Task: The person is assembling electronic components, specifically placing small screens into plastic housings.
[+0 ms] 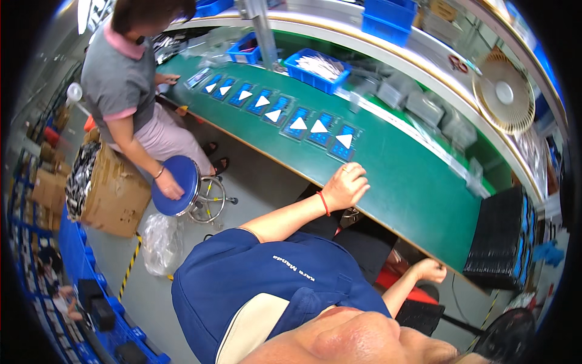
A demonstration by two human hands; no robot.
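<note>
Green and smooth, the long worktop [400, 188] carries a slanting row of flat blue packages with white triangles [274, 114], probably set out singly so each can be reached separately. The wearer's left hand [347, 185], fingers curled, is at the near edge, just beside the rightmost package [342, 147]; whether it pinches anything cannot be told. Lower along that edge, the right hand [429, 271] is loosely curled, its grip unclear. Between the row and the tall black layered stack [500, 236], green surface gives sideways room.
</note>
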